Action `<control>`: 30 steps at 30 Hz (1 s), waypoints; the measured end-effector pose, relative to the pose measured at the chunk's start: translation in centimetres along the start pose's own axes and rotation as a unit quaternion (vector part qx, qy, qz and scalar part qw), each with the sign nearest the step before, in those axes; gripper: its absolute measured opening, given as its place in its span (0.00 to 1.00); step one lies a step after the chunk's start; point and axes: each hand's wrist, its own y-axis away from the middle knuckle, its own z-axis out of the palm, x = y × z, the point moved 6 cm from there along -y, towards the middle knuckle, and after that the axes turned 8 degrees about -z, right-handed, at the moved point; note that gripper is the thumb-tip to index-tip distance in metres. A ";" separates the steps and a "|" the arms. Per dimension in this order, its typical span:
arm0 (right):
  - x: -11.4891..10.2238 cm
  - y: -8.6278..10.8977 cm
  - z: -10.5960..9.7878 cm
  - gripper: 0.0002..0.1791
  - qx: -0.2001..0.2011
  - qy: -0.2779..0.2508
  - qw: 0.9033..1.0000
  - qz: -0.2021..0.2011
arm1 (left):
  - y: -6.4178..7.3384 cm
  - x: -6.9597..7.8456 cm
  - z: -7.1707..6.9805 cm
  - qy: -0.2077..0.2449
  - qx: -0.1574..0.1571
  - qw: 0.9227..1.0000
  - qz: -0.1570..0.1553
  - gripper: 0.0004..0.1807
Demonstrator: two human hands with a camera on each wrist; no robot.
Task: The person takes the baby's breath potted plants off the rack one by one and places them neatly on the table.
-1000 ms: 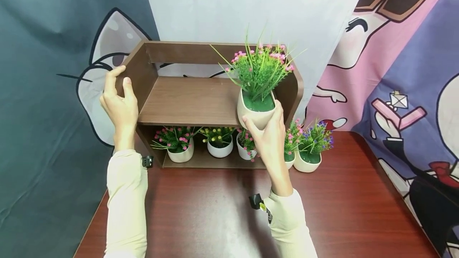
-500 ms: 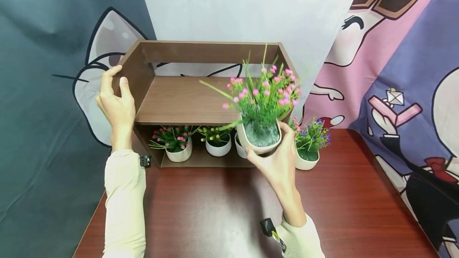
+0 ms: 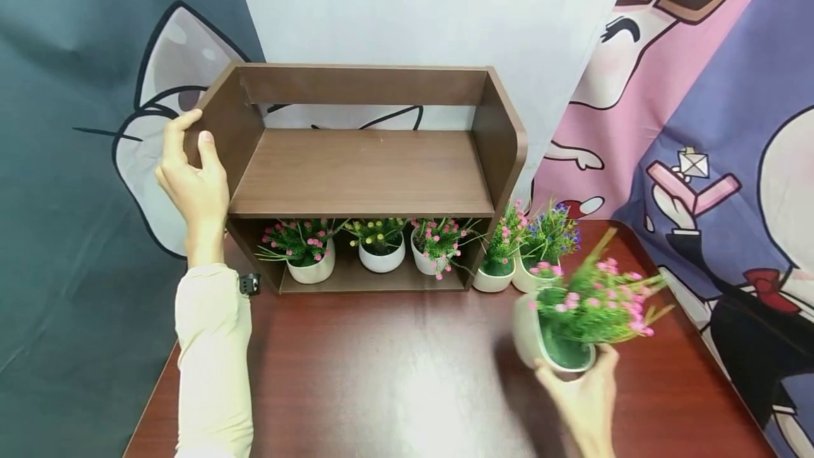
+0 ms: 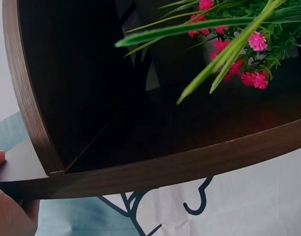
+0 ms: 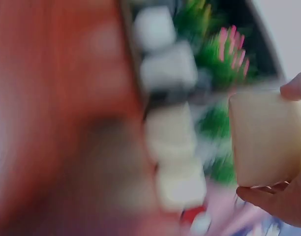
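At the lower right of the head view, my right hand (image 3: pixel 586 393) grips a cream pot of pink artificial flowers (image 3: pixel 529 334) by its rim and side, tilted and held above the table. The right wrist view shows the pale pot (image 5: pixel 268 140) between thumb and fingers of the right hand (image 5: pixel 290 199). On the left, my left hand (image 3: pixel 196 182) grips the side panel of a brown two-tier shelf (image 3: pixel 362 172), thumb on the inner face. The left wrist view catches part of the left hand (image 4: pixel 13 211) at the shelf's edge.
Inside the lower tier stand pots of pink (image 3: pixel 311 271), yellow (image 3: pixel 383 258) and pink (image 3: pixel 427 260) flowers. Beside the shelf's right end are a pink-flowered pot (image 3: pixel 494 280) and a blue-flowered pot (image 3: pixel 528 276). All rests on a reddish table (image 3: pixel 356 366) before a printed cloth backdrop.
The right hand has carried the pink-flowered pot off the upper tier, right and toward the person, out over the table. The left hand has kept its hold on the shelf.
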 end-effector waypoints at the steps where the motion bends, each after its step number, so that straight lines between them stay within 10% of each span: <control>1: 1.7 -0.3 -0.7 0.49 0.008 0.003 1.000 0.023 | 0.0 0.0 0.0 0.000 0.000 1.000 -0.005 0.14; 8: 10.1 -4.8 -2.3 0.45 0.048 0.029 0.990 0.132 | 0.0 -0.2 -0.2 -0.010 0.000 1.000 -0.013 0.15; 19: 15.3 -12.2 2.5 0.44 0.028 0.034 0.996 0.081 | -0.2 0.1 -0.1 -0.016 -0.015 1.000 -0.017 0.15; 30: 16.0 -13.4 5.4 0.49 -0.070 -0.015 0.997 0.042 | -0.1 0.5 -0.1 -0.007 -0.020 1.000 0.017 0.15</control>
